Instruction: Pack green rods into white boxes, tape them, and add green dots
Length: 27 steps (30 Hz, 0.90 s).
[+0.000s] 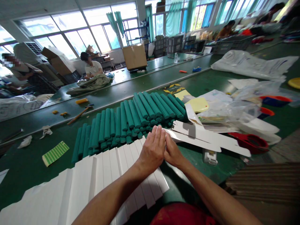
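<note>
Two long, narrow white cartons (199,137), partly unfolded with loose flaps, extend to the right from between my hands. My left hand (153,147) presses against my right hand (172,151), its fingers straight and close together. Between the palms is the near end of one carton, mostly hidden by the fingers. Just beyond my hands is a pile of green ribbed sticks (131,115). Flat white cartons (105,175) lie overlapped in a row under and left of my left forearm.
Right of my hands lie red-handled scissors (250,142), a tape roll (211,156) and clear plastic bags (236,106). A green sticker sheet (55,153) lies left. A hammer (81,114) rests behind the sticks. Other people sit or stand beyond the benches, near a cardboard box (134,57).
</note>
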Each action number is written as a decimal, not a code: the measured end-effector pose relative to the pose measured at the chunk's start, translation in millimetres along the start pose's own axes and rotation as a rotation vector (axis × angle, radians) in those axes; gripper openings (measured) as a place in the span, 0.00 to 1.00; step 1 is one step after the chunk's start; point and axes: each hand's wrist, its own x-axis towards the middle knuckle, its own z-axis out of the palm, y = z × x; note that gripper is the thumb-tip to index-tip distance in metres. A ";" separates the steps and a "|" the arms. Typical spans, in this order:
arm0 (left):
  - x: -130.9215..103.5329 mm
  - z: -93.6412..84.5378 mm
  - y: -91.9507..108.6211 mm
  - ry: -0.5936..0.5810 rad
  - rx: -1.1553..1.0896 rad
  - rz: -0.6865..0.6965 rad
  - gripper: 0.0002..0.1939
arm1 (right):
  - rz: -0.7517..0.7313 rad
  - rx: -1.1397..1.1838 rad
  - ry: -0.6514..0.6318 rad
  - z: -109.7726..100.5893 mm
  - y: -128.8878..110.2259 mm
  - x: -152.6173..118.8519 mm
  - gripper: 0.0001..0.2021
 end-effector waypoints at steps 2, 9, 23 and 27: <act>-1.2 4.8 3.2 0.022 -0.025 -0.017 0.22 | -0.002 0.003 -0.016 -2.0 0.1 0.4 0.28; -2.9 9.8 -0.7 0.046 -0.106 0.011 0.25 | 0.041 0.033 -0.107 -24.9 6.8 -20.5 0.32; -12.6 8.6 -2.6 0.107 -0.197 -0.070 0.31 | 1.497 0.097 0.963 -117.1 125.8 -176.8 0.10; -14.8 7.5 -1.6 0.118 -0.200 -0.073 0.31 | 1.612 0.197 0.948 -117.0 137.7 -168.2 0.11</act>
